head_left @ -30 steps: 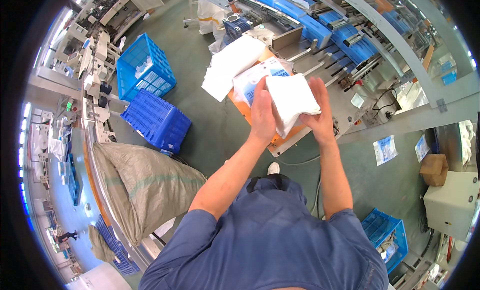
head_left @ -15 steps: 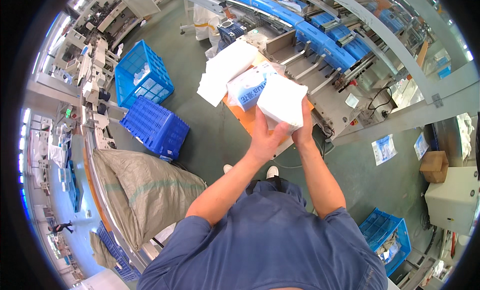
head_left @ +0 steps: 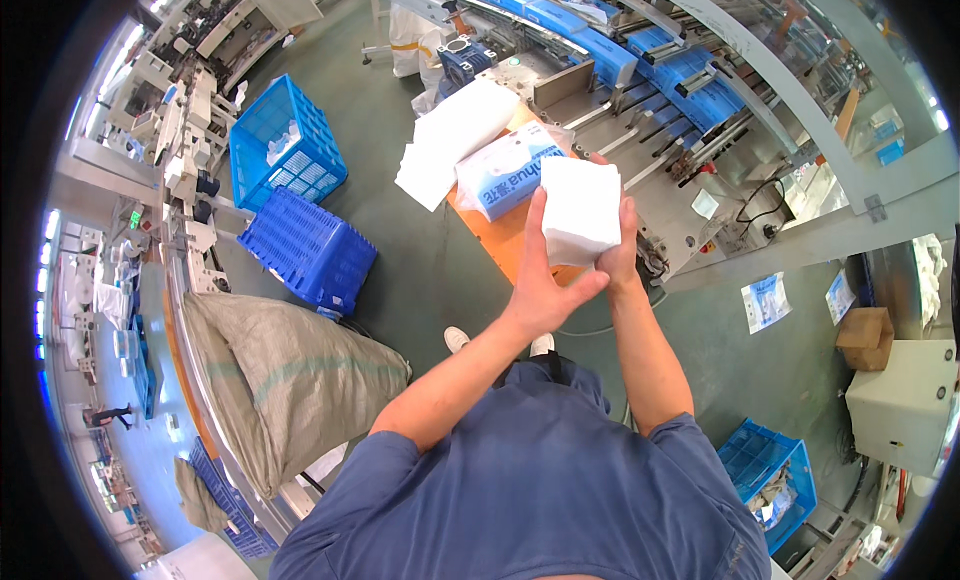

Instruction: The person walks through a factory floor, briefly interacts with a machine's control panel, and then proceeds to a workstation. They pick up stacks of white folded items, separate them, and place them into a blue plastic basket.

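A white block of stacked tissue paper (head_left: 580, 210) is squeezed between both my hands above an orange table (head_left: 500, 242). My left hand (head_left: 541, 280) presses its near-left side with the fingers spread. My right hand (head_left: 622, 248) grips its right side. Just behind it on the table lies a blue and white wrapped tissue pack (head_left: 507, 170). A longer white tissue stack (head_left: 462, 130) lies further back left, partly hanging over the table's edge.
A conveyor machine with blue guards (head_left: 640, 50) runs behind the table. Two blue plastic crates (head_left: 285, 145) (head_left: 308, 250) stand on the green floor at left, a large grey sack (head_left: 285, 380) nearer. Another blue crate (head_left: 770, 470) sits at lower right, a cardboard box (head_left: 866, 337) beyond.
The white stack was held higher and tilted a second ago. Both hands have drawn it down and closer to me, squaring it between the palms.
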Tool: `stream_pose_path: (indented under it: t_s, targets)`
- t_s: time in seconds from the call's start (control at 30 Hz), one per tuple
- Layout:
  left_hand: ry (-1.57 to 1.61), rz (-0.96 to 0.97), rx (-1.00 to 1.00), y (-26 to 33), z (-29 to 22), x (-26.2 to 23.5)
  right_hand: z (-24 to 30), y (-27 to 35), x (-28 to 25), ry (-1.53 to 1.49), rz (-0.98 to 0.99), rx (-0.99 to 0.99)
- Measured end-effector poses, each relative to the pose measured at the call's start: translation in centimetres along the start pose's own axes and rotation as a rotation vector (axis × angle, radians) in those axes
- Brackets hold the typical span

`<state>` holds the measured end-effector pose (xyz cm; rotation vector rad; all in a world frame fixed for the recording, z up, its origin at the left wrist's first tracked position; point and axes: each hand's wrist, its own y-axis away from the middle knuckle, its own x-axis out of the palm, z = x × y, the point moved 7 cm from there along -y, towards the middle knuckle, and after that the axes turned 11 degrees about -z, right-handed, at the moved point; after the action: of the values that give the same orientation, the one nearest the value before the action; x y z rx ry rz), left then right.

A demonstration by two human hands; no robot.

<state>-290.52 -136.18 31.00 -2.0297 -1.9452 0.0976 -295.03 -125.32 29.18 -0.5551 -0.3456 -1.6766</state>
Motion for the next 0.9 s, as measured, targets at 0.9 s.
stream_pose_path:
  t_s: [0.9]
  targets:
    - [-0.028,-0.027,-0.041,-1.0,1.3,-2.0,-0.8,0.9,-2.9,0.136,-0.066,0.015]
